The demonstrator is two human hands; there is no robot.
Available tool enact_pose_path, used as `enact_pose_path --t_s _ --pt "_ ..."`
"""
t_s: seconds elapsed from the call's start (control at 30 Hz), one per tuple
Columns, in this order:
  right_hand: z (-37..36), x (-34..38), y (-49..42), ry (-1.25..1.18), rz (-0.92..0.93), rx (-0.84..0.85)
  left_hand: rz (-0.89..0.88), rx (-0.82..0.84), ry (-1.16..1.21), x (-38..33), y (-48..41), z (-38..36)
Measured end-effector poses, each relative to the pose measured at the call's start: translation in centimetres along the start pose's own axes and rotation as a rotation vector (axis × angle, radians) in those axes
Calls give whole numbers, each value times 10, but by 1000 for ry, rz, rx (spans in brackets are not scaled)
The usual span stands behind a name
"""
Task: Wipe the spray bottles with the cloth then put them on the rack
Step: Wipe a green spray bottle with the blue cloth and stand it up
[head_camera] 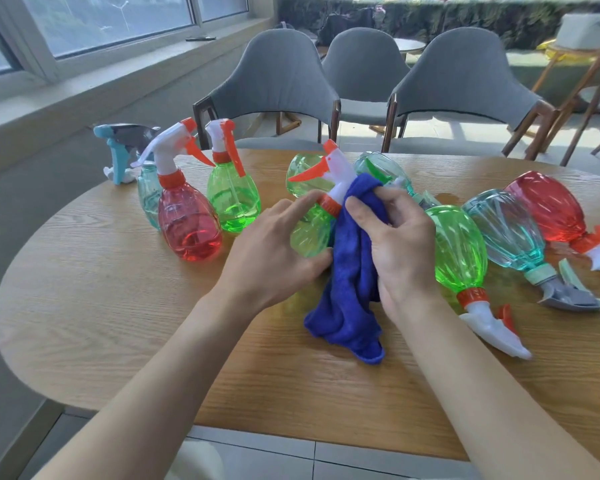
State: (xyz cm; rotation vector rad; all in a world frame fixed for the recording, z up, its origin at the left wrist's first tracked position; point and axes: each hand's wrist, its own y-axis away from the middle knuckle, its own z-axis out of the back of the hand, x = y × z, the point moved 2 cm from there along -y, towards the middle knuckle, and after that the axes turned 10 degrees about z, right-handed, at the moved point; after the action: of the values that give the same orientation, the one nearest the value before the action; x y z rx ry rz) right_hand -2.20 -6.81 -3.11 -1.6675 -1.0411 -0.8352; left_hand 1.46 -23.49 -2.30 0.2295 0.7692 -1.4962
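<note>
At frame centre, the left hand (274, 251) grips a green bottle (310, 233); the right hand (400, 237) pinches the blue cloth (349, 292) against its neck. Bare table (118, 323) lies lower left.

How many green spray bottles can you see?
4: one standing at the left, one in the left hand, one lying behind it, one lying right of the cloth. Others may be hidden.
</note>
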Motion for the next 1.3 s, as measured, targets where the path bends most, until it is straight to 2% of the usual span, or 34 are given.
enact_pose_path --t_s 0.13,0.3,0.6,0.8,0.97,1.17,1.3 --pt "1 -7 2 47 -33 -61 -63 -7 -128 3 -2 2" --pt "0 -7 0 168 13 6 -212 -23 -248 3 1 -5" --pt "0 -10 -1 150 -17 54 -156 -54 -202 9 -3 0" --pt "1 -8 2 109 -49 -44 -293 -17 -285 6 0 -8" --pt "1 -5 1 275 2 -44 -291 27 -264 6 -1 -7" --pt "4 -3 0 187 -12 -55 -329 51 -335 4 -1 -9" --pt "3 -5 1 236 1 -50 -354 50 -342 3 0 -9"
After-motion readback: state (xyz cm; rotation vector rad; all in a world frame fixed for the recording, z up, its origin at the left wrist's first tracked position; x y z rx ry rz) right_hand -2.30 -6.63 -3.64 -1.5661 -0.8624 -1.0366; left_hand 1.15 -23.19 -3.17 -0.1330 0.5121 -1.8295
